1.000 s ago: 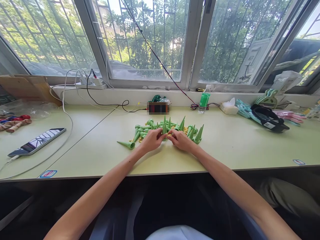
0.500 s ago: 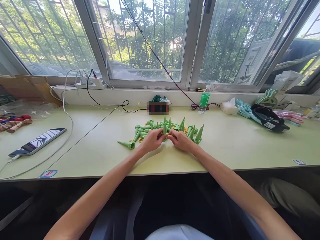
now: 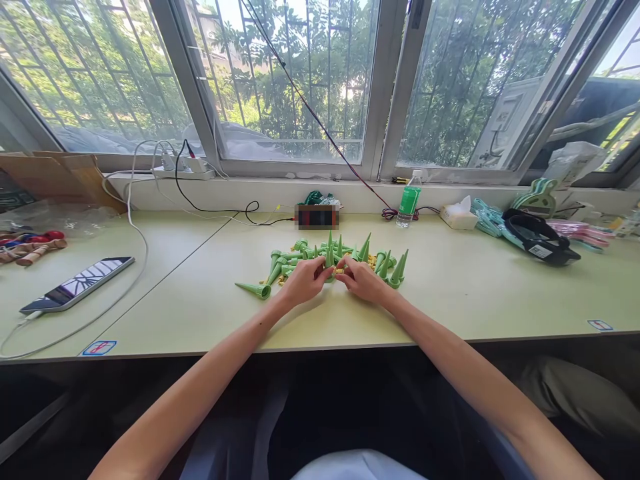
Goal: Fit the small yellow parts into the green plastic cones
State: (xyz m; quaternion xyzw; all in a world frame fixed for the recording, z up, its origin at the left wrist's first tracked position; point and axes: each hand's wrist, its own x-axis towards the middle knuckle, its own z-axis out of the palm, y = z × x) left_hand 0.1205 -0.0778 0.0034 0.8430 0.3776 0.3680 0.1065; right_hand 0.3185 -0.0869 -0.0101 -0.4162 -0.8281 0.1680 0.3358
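Observation:
My left hand [image 3: 309,279] is closed around the lower part of a green plastic cone-shaped spike [image 3: 329,255], which stands point up. Close beside it, on the right, my right hand [image 3: 364,280] is pinched at the base of that spike. A small yellow piece [image 3: 339,270] shows at its fingertips, partly hidden. Around and behind both hands lies a pile of more green spikes [image 3: 278,268], some lying and some upright, with little yellow pieces among them. One loose spike [image 3: 254,289] lies on its side left of my left hand.
On the pale table [image 3: 200,300], a phone [image 3: 77,285] with a white charging cable lies at the left. Behind the pile sits a small blurred-out device [image 3: 317,217]. A water bottle [image 3: 409,200], a tissue box [image 3: 459,217] and a black strap [image 3: 540,239] stand toward the right.
The fingertips of my right hand have shifted slightly, and more of the small yellow piece shows between the hands. My left hand stays on the same spike.

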